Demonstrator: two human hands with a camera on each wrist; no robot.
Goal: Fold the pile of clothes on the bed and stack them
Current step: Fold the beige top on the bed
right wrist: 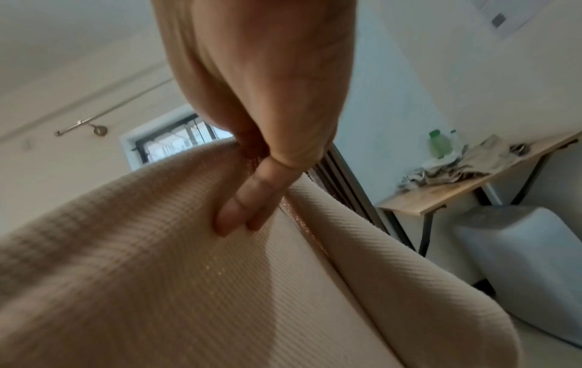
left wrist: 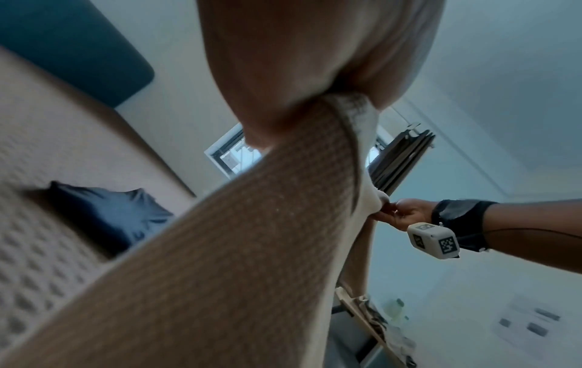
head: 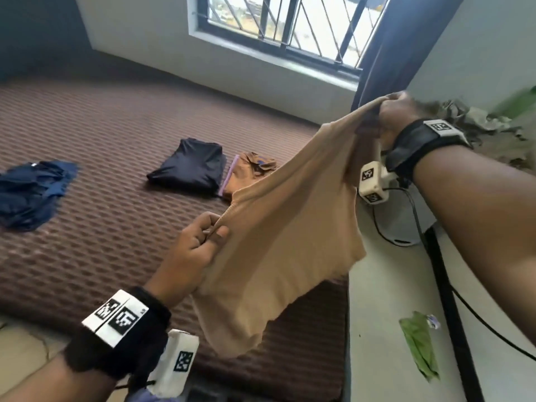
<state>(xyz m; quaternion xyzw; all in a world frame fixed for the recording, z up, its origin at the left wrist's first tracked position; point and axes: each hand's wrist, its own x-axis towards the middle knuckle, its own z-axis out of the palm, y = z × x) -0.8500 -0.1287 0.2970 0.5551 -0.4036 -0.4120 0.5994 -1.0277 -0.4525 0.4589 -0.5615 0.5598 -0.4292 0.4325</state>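
Here you hold a tan ribbed garment (head: pixel 278 245) in the air over the bed (head: pixel 121 134), stretched between both hands. Your left hand (head: pixel 197 242) pinches its ribbed edge between thumb and curled fingers at about 7 o'clock in the head view. Your right hand (head: pixel 397 117) is raised higher at 2 o'clock, its fingers bunched round the other end of the cloth. From the right wrist view, your fingertips (right wrist: pixel 233 219) press into the fabric's ribbed surface, with the cloth folding away on either side.

On the bed's brown quilted cover, a folded dark navy garment (head: pixel 188 169) lies near the middle, at 11 o'clock from your left hand. Just beside it, to its right, sits an orange-brown garment (head: pixel 249 169), partly hidden behind the tan cloth. A loose blue heap of clothes (head: pixel 32 192) lies well apart at 9 o'clock. Beyond your right wrist, crumpled pale cloth (head: pixel 481 129) sits on a table (right wrist: pixel 440 196).
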